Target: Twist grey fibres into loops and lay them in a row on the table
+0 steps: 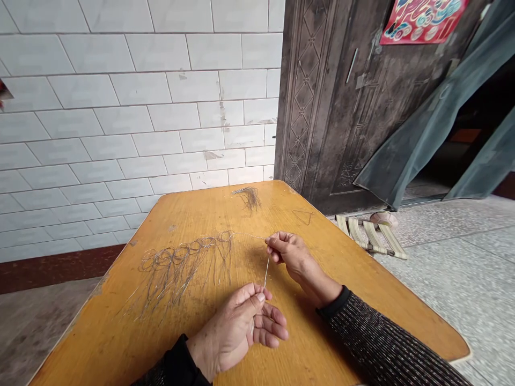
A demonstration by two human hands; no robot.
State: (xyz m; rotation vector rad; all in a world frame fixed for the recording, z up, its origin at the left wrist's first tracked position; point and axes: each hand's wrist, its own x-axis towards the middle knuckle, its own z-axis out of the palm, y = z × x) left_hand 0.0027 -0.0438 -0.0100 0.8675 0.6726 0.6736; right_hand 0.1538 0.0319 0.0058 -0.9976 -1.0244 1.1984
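A thin silvery wire (pixel 266 272) runs between my two hands above the wooden table. My left hand (pixel 245 324) pinches its lower end between thumb and forefinger, the other fingers loosely curled. Higher up and to the right, my right hand (pixel 286 251) has thumb and fingertips closed on the same wire. From there a thin strand (pixel 249 234) stretches left toward a row of looped wires (pixel 181 254), whose long tails hang toward me on the tabletop. Whether that strand joins the row I cannot tell.
The yellow-brown table (pixel 341 321) reaches to a white tiled wall (pixel 169 118). Near its far edge lies a bundle of wires (pixel 250 197), and a bent wire (pixel 303 216) rests at right. Beyond stand a dark door (pixel 338 118), a grey curtain (pixel 426 123) and a strapped folding stool (pixel 370 236).
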